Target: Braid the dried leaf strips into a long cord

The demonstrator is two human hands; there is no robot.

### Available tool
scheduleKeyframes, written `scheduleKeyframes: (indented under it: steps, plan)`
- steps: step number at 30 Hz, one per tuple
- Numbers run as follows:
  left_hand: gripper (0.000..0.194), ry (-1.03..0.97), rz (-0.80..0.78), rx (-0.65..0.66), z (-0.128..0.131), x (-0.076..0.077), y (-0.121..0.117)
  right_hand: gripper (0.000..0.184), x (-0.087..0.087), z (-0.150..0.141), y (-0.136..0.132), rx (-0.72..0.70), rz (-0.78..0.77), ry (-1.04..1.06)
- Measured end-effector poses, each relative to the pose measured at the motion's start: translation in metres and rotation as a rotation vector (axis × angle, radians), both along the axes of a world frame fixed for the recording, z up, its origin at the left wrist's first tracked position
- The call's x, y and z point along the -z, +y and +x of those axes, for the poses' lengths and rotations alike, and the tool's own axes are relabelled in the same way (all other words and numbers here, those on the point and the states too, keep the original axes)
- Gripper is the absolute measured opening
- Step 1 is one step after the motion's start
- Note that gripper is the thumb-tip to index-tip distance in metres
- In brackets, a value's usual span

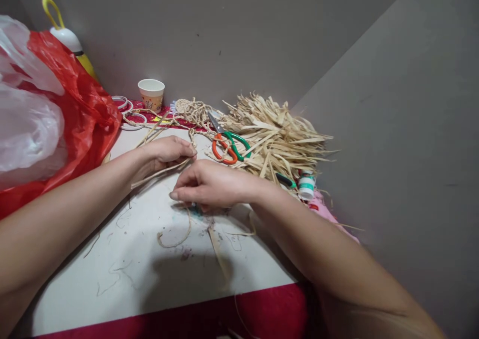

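My left hand (170, 151) is closed, thumb and fingers pinching a twisted straw cord (192, 138) above the white board. A loose flat straw strand (160, 175) sticks out below that hand toward the left. Close by on the right, my right hand (211, 183) is curled with the thumb against the fingers; what lies between them is hidden. Just under it, a thin curved strand (189, 229) hangs or lies over the board, and I cannot tell whether the fingers hold it. Scissors (230, 147) with one orange and one green handle rest beyond my right hand.
A big heap of dry straw (277, 129) lies at the back right, with a white-and-green spool (307, 185) beside it. At the back stand a paper cup (151, 94) and white rings (130, 122). Red and clear plastic bags (75, 104) and a yellow-white bottle (67, 39) occupy the left.
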State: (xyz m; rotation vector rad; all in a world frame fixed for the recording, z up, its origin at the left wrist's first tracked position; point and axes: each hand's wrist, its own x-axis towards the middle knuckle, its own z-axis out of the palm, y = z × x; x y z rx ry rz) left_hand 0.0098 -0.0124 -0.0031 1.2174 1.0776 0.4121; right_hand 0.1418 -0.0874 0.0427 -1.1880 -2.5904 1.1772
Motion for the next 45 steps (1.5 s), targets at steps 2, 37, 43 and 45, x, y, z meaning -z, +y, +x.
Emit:
scheduleKeyframes:
  steps: [2,37,43,45]
  plan:
    - [0.018,-0.049,0.019,-0.016,0.0,-0.001,-0.001,0.024,-0.021,0.007,0.005,0.09,-0.061,0.029]
    - [0.018,-0.09,-0.02,0.081,-0.005,0.003,0.004,0.021,0.006,0.164,0.018,0.983,0.879,0.079]
    - [0.014,-0.101,-0.04,0.05,-0.006,0.006,0.006,0.044,0.009,0.136,-0.005,1.081,0.359,0.478]
    - [0.016,-0.103,-0.028,0.045,-0.007,0.007,0.006,0.04,0.01,0.125,-0.014,1.019,0.14,0.438]
